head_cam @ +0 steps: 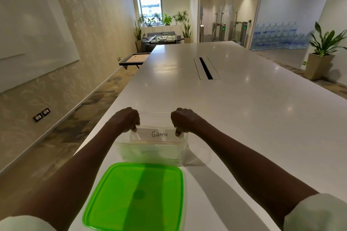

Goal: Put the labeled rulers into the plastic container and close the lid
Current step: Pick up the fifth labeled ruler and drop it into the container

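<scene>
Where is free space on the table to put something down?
The table is bare right of the plastic container and beyond it up to the cable slot. It is crowded near the person: the green lid lies just before the container, with both forearms alongside.

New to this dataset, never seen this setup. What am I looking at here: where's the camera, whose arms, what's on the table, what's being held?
There is no robot: a person works with bare hands. The single picture comes from a wide-angle camera on the person's head, looking forward and down, so the arms reach in from the bottom edge. On the white table stands a clear plastic container. Its green lid lies flat, nearer the person, so the container is open. The left hand and right hand each pinch one end of a clear ruler labeled "GIRAFEE", held on edge over the open container. More rulers seem to sit inside, blurred.
</scene>
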